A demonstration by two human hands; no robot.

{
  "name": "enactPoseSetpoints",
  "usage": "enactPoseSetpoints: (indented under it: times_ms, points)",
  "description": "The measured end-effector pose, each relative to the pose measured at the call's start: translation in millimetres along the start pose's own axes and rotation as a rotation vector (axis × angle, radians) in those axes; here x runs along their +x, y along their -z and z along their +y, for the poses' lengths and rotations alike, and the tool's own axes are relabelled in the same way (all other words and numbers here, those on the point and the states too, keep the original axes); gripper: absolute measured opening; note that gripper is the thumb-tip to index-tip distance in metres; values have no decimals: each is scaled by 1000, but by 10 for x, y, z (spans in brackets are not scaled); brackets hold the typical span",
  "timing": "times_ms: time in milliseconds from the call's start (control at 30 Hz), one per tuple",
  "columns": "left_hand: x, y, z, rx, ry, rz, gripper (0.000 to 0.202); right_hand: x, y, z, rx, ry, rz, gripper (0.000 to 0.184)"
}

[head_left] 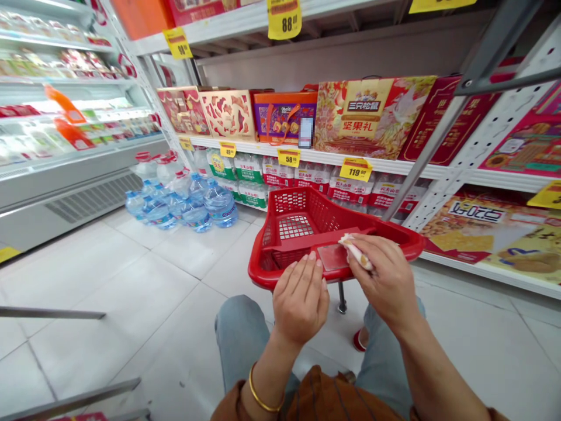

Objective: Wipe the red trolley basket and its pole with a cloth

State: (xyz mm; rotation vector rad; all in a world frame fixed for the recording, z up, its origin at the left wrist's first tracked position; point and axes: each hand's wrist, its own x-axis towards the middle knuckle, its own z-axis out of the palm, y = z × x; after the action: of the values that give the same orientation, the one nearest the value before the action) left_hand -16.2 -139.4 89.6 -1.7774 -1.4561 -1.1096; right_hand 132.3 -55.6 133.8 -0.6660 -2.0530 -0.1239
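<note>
My right hand [381, 280] pinched a white cloth [356, 252] slanting toward me on the red basket's rim [394, 235], my left hand [300, 301] open just beside it.

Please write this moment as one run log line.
left hand: touching red plastic basket rim | right hand: holds white tissue against flat panel | rest: water bottles on floor, gift boxes on shelf

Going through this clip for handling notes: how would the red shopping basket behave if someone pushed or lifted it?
The red plastic basket probably feels light and fairly stiff, given its moulded lattice walls. Because it sits on a slim metal post, a push high on the rim could likely make it tip.
</note>
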Motion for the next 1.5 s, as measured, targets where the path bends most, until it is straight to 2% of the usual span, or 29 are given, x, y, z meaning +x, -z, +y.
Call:
enactPoseSetpoints:
  times_ms: [100,233,533,800,933,1000,1133,1200,1333,1500]
  points:
    - [-15,0,-14,0,-7,8,34,-8,-57,-188,67,108,-97,29]
    - [-30,5,-60,15,-24,16,34,-32,-138,-290,58,92,-138,28]
    - [-9,31,-92,31,-69,-10,38,-17,-70,-23,1,6,-135,23]
    - [-7,11,-82,26,-60,-9,37,-59,40,235,-50,-24,-39,24]
    - [-5,9,-67,21,-31,6,37,-87,80,208,-65,-40,14,27]
    - [-7,9,-61,18,-22,11,37,-114,69,92,-44,-1,27,31]
    - [-27,6,-75,25,-27,5,39,-219,-39,-176,14,184,-48,37]
    - [-37,7,-100,29,-39,9,40,-277,-109,-227,-3,210,-48,37]
    - [-33,18,-173,20,-66,27,39,-337,-180,-141,-18,236,0,37]
    - [7,32,-254,-4,-92,33,39,-334,-167,-9,-11,243,3,37]
